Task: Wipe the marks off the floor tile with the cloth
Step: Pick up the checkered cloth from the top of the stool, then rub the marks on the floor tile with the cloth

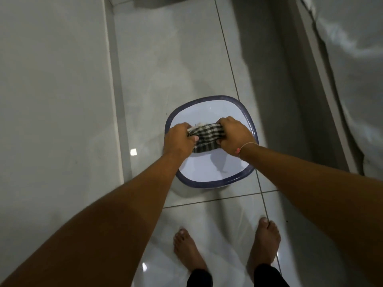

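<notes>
Both hands are out over the basin [244, 175] here, and the checked cloth [205, 134] is stretched between them, bunched into a thick roll. The left hand [179, 139] is clenched round one end, the right hand [234, 137] clenched round the other, a thin bracelet [247, 145] at that wrist. This looks like the wring before the wipe, held right above the white bowl with its dark blue rim

To do it well, I'd say twist the two fists in opposite directions and keep the roll centred over the basin, so any drips land inside and not on the floor tile [172, 65]. A loose tail of cloth hangs below the roll, so gather that in too or it carries water out with it. Whether there is water in the basin I cannot tell; the inside reads as plain white with the cloth's shadow on it

The tile beyond the basin shows faint cloudy smears, and I take those to be the marks. A damp cloth, not a dripping one, should lift them without leaving fresh streaks on that glossy surface. Bare feet [266, 245] stand just behind the basin, close to the grout line, so a wet floor would be slippery: another reason to squeeze thoroughly
</notes>
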